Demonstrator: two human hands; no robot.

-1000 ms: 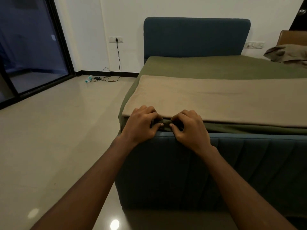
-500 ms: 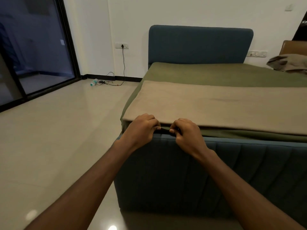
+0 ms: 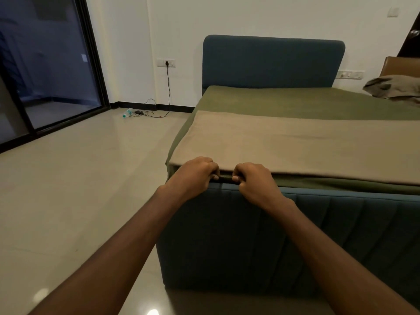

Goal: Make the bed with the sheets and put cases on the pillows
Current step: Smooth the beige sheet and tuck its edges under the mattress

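Left hand [image 3: 193,176], right hand [image 3: 254,181] gripping green sheet [image 3: 284,103] edge.

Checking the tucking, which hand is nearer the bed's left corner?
Left hand sits nearer that corner of the green sheet; right hand is beside it, further along the footboard.
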